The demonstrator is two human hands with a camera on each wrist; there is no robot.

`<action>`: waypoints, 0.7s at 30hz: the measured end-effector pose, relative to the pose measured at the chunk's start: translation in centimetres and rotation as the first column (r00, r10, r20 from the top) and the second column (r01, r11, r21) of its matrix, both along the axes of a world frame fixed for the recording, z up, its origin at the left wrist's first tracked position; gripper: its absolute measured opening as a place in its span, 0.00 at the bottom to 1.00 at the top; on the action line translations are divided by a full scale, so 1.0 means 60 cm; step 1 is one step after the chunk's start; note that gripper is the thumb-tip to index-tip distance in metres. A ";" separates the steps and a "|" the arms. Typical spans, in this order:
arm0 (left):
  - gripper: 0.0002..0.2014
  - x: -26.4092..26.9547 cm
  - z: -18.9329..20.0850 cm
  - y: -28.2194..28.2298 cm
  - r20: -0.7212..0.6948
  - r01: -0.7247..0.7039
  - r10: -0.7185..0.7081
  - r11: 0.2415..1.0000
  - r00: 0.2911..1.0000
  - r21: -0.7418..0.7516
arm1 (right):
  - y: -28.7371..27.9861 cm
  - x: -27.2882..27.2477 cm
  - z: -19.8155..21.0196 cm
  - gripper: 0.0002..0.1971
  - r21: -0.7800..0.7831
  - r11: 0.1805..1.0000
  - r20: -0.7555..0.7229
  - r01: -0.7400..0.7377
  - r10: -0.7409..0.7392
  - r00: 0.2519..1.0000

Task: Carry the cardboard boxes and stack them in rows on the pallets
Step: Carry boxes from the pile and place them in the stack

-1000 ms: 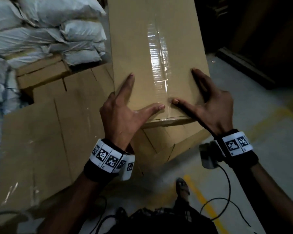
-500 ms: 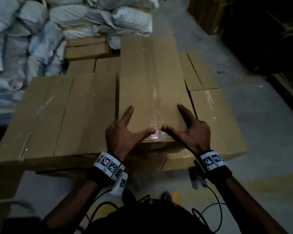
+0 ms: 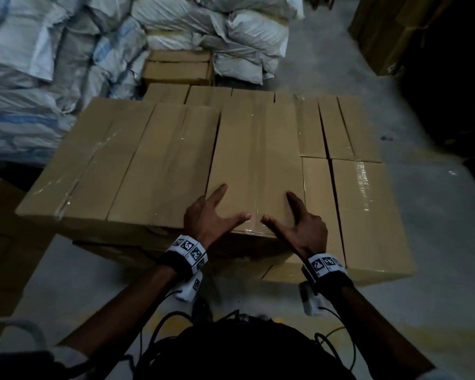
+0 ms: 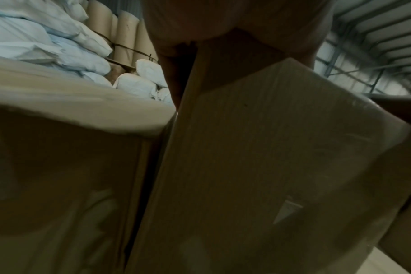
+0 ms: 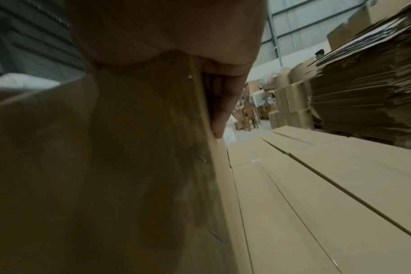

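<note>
A long, plain brown cardboard box (image 3: 255, 165) lies flat on top of the stack, its smooth corrugated lid sealed down the middle with a strip of glossy clear tape. It sits tight against the two long boxes (image 3: 115, 165) to its left, their tops level with it and also taped. To its right a lower layer of boxes (image 3: 365, 209) shows, laid in rows with narrow dark seams between them.

The left hand (image 3: 209, 218) rests on the near left corner of the box, index finger straight along the top, thumb stretched inward along the near edge. The right hand (image 3: 305, 226) mirrors it on the near right corner, thumb pointing in toward the other thumb. Both hands lie spread and flat on the cardboard, not curled round it; the right wrist view shows fingers (image 5: 223, 103) straight against the box's side.

Behind the stack, lumpy white woven sacks (image 3: 66, 64) are piled high. The floor (image 3: 436, 242) is grey concrete. The right wrist view also shows a tall pile of flattened cardboard sheets (image 5: 364, 89).
</note>
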State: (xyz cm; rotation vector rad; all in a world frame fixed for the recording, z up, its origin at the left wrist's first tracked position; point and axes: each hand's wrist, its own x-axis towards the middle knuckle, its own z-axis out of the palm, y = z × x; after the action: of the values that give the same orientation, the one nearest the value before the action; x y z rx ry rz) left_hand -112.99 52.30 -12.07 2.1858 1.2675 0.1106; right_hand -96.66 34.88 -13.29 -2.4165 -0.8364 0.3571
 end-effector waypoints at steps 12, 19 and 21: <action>0.38 -0.010 -0.101 -0.013 -0.077 0.119 -0.119 0.993 0.990 -0.004 | 0.018 0.010 -0.117 0.50 -0.069 0.995 0.008 -0.067 0.068 0.998; 0.34 -0.054 -0.109 0.033 0.077 0.203 -0.216 0.969 0.973 0.143 | 0.019 0.017 -0.139 0.44 -0.057 0.995 -0.023 -0.086 0.085 0.996; 0.43 -0.072 -0.110 0.060 0.053 0.273 -0.286 0.945 0.957 0.181 | 0.015 0.018 -0.131 0.45 -0.057 0.993 -0.042 -0.103 0.100 0.994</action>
State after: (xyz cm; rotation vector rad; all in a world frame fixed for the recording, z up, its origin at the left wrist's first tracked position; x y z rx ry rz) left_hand -117.33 55.92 -18.67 2.4605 0.9219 0.1952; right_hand -95.60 35.76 -21.15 -2.4187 -0.9458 0.4730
